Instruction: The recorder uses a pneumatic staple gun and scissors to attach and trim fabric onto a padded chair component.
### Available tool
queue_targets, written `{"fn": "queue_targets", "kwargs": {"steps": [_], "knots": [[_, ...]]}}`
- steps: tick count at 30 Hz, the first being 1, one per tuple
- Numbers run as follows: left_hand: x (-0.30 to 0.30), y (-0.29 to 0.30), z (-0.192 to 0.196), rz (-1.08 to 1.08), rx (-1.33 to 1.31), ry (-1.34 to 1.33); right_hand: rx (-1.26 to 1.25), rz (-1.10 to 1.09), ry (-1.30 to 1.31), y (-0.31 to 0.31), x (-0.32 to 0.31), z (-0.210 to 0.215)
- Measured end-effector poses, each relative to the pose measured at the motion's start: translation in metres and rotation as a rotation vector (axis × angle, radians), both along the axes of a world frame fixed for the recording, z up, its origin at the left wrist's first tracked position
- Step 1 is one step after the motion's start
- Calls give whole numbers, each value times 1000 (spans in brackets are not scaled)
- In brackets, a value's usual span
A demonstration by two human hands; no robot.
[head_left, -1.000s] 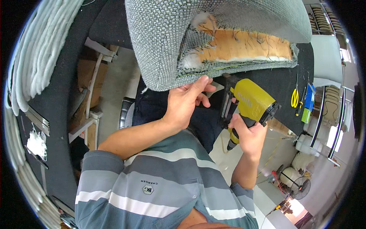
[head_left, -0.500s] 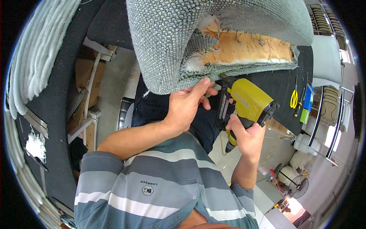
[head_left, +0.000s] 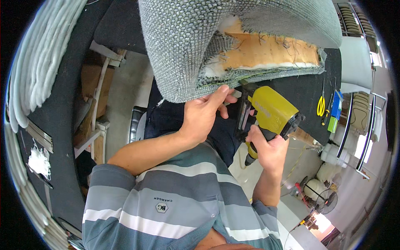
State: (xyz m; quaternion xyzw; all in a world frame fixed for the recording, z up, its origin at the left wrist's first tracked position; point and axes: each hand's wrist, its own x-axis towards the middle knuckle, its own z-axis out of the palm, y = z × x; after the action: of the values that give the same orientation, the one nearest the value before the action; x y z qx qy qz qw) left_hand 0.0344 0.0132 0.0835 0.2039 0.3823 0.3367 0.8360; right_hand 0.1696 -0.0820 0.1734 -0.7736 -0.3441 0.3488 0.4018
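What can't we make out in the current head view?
All head view:
- cushion: far end cut off by the upper edge.
- right hand: some fingers hidden by the staple gun.
- staple gun's tip: dark against dark; contact with the cushion unclear.
- left hand: some fingers hidden by its own thumb.
- fan: too small to tell if spinning.

An upholstery workshop: a grey fabric-covered piece (head_left: 179, 54) with bare wood (head_left: 275, 50) exposed, a yellow nail gun (head_left: 273, 106), scissors (head_left: 321, 106) on a black-covered desk (head_left: 307, 88), long pale padding strips (head_left: 50, 54) and a metal rack (head_left: 368, 133) show it.
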Motion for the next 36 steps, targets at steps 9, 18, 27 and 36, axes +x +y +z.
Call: {"fn": "queue_targets", "kwargs": {"steps": [9, 18, 27, 36], "knots": [[0, 0, -4, -6, 11, -32, -13, 30, 11, 3, -7, 8], [-5, -1, -9, -42, 22, 63, -43, 199, -163, 1, 0, 5], [-10, -5, -17, 93, 156, -19, -41, 23, 30, 3, -12, 10], [-11, -4, -12, 91, 98, -33, -88, 22, 32, 5, -21, 16]]}}
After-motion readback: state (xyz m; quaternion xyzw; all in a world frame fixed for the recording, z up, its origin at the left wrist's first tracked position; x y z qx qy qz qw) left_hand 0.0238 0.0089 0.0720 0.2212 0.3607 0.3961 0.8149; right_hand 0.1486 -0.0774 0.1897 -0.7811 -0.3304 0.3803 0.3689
